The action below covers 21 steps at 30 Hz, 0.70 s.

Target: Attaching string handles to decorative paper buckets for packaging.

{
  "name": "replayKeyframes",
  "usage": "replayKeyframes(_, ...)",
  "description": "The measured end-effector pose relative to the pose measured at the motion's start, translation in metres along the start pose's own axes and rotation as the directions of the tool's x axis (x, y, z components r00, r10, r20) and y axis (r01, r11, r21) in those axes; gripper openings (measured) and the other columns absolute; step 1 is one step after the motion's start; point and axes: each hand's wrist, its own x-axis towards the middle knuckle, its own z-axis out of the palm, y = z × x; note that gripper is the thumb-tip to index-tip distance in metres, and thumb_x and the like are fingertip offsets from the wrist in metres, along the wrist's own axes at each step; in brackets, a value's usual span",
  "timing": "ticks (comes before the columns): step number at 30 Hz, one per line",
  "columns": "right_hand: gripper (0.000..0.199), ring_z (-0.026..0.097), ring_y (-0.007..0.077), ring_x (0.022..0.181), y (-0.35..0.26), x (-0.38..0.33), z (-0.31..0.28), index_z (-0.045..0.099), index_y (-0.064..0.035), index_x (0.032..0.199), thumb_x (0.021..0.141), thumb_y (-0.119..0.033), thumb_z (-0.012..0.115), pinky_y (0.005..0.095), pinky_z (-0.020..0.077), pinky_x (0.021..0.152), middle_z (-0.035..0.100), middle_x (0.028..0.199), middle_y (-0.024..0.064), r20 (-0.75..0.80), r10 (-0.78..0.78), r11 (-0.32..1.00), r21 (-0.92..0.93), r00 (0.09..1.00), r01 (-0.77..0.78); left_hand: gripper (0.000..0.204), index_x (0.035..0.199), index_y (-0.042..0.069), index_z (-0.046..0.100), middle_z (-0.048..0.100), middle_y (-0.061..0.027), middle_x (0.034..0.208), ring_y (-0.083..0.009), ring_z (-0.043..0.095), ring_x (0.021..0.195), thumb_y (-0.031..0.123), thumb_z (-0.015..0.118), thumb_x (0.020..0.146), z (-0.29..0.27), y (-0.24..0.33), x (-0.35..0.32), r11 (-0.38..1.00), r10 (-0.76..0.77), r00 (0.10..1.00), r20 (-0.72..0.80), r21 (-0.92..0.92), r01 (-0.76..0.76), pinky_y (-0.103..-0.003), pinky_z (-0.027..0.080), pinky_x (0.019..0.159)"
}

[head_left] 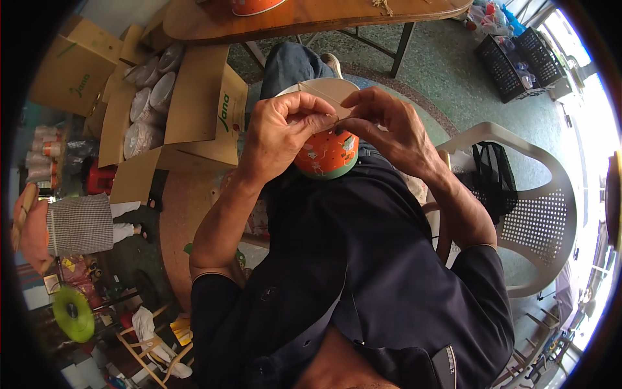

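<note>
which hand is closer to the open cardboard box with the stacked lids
Left. The left hand grips the orange bowl just right of the cardboard box; the right hand is on the bowl's far side, toward the white chair.

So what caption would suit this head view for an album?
Seated person's left hand and right hand pinch a thin strip over an orange paper bowl.
</note>
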Motion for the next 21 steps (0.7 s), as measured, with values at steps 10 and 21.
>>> replayKeyframes(10, 0.017, 0.071, 0.0121, 0.087, 0.001, 0.000, 0.008, 0.078, -0.0025, 0.099, 0.093, -0.018, 0.079, 0.0311, 0.0555, 0.081, 0.076, 0.093, 0.0042, -0.047, -0.004, 1.000, 0.012, 0.999, 0.004, 0.010, 0.101, -0.003, 0.074, 0.079, -0.0081, 0.093, -0.0092, 0.072, 0.088, 0.006, 0.075, 0.097, 0.006, 0.001, 0.000, 0.998, 0.053, 0.999, -0.011, 0.031, -0.052, -0.026, 0.059, 0.083)
replayKeyframes(21, 0.014, 0.066, 0.0134, 0.084, 0.008, 0.001, 0.012, 0.075, -0.0006, 0.099, 0.090, -0.012, 0.079, 0.0304, 0.0536, 0.080, 0.070, 0.091, 0.0044, -0.100, -0.148, 0.987, -0.075, 0.984, 0.141, 0.009, 0.102, -0.002, 0.068, 0.075, -0.0048, 0.091, -0.0074, 0.070, 0.085, 0.003, 0.074, 0.098, 0.015, 0.000, -0.004, 0.962, 0.158, 0.980, -0.125, 0.245, -0.123, -0.024, 0.060, 0.080)
